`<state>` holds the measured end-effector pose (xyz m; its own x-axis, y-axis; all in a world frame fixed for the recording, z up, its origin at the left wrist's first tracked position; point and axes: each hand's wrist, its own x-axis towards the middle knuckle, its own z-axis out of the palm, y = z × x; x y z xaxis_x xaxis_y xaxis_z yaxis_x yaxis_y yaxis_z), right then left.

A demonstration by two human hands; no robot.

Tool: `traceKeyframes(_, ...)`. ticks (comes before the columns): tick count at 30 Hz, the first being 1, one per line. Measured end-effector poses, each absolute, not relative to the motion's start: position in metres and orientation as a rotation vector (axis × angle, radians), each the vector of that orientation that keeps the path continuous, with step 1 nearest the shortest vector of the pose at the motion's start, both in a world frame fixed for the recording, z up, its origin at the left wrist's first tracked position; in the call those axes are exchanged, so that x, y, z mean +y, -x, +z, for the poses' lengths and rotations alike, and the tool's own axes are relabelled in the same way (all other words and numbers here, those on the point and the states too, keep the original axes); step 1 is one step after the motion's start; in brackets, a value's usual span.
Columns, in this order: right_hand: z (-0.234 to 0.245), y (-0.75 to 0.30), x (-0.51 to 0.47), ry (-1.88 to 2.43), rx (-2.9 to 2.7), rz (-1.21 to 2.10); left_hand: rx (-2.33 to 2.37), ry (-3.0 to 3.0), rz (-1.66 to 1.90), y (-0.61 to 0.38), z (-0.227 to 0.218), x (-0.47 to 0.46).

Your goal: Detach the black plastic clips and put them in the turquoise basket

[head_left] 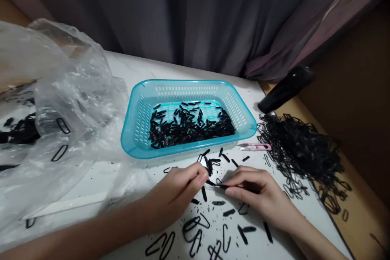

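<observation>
My left hand [181,189] is closed, thumb and forefinger pinching a small black strip [210,183]. A slim black tool [224,187] with a pale metallic tip is gripped in my right hand [258,191]; its exact kind I cannot make out. The tip meets or nearly meets the strip between my hands. Around them on the white table lie short black pieces [229,212] and thin black loops [167,245], with small dark crumbs scattered about. Just beyond my hands stands a blue plastic basket [189,152], its floor largely covered by many short black pieces [189,128].
Pink-handled thread snips [256,146] lie right of the basket. A large tangled heap of black loops [301,150] spreads along the right table edge, with a black cylindrical object [286,89] behind it. Crumpled clear plastic [82,89] covers the left side; a dark curtain [183,20] hangs behind.
</observation>
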<state>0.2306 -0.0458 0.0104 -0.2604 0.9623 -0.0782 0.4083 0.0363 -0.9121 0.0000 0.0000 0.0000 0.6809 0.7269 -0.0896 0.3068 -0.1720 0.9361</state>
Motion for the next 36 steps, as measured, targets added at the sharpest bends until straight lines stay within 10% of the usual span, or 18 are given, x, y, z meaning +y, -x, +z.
traceKeyframes(12,0.008,-0.233,-0.058,1.18,-2.128,0.372,0.834,-1.731,0.406,-0.001,-0.002,0.004)
traceKeyframes(36,0.011,-0.225,-0.063,1.261,-2.121,0.358,0.822,-1.694,0.487,-0.002,-0.007,0.002)
